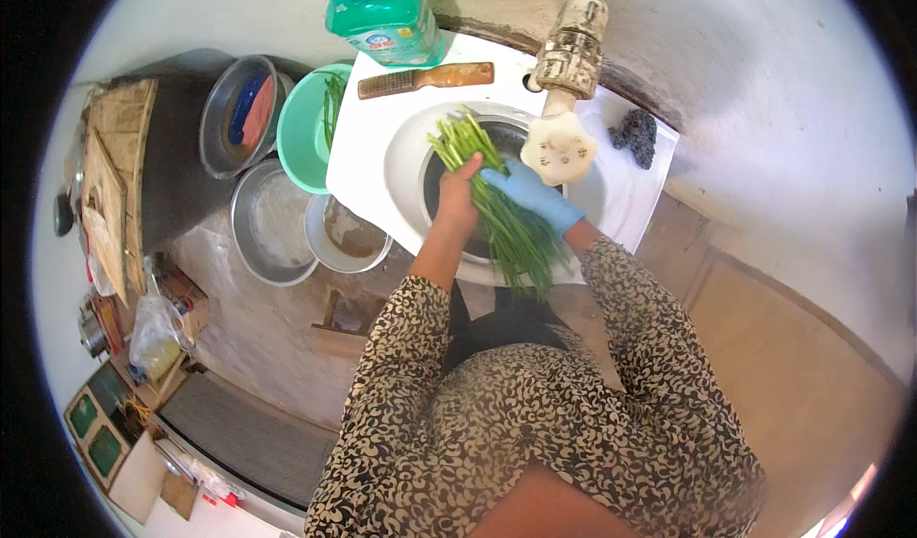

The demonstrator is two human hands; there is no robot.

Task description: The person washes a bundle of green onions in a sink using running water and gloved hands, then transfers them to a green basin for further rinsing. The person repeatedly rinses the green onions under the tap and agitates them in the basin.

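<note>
A thick bunch of long green leafy stalks (505,215) is held over the white sink (405,147), its pale cut ends up and its leafy tips hanging toward my body. My bare left hand (458,190) grips it from the left, thumb laid across the stems. On the other side my right hand (534,190), in a blue glove, closes around the same bunch. Beneath the stalks a dark round vessel (505,137) fills the basin, mostly hidden. The pale tap knob (559,148) juts out just above my right hand.
A green detergent bottle (387,18), a wooden-handled brush (426,79) and a dark scouring pad (635,139) lie about the sink top. To the left stand a mint-green basin (301,140) with some stalks and several metal basins (276,223). A crusted pipe fitting (573,47) rises behind.
</note>
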